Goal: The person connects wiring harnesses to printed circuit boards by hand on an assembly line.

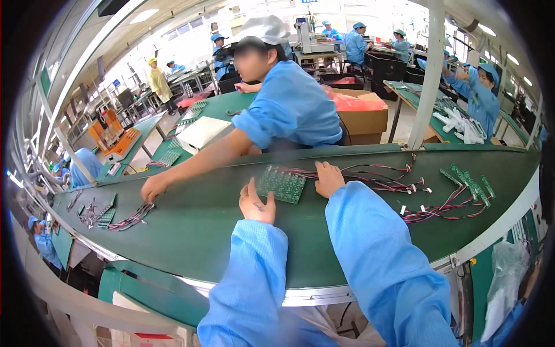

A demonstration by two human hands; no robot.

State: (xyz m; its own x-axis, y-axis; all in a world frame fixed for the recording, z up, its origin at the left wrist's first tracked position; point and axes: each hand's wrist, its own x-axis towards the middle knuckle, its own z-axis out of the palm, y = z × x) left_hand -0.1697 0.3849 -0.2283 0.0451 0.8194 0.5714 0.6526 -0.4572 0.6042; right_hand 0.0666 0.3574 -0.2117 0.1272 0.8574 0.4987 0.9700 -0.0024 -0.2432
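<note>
A green circuit board panel (282,185), divided into many small units, is between my two hands over the dark green belt. My left hand (258,206) is at its left edge, thumb and fingers apart around the near corner. Red, black and white wires (373,180) run from the panel's right side, and the curled fingers of my right hand (329,178) close over them near the panel's edge. The fingertips of my right hand are partly hidden. White connectors (419,186) end the wires farther right on the belt.
Another wired group of narrow green boards (471,184) lies at the belt's right. Across the belt, a co-worker in blue reaches a hand (155,188) toward a wire bundle (132,218) with boards at the left. A white box (203,136) stands on the far table.
</note>
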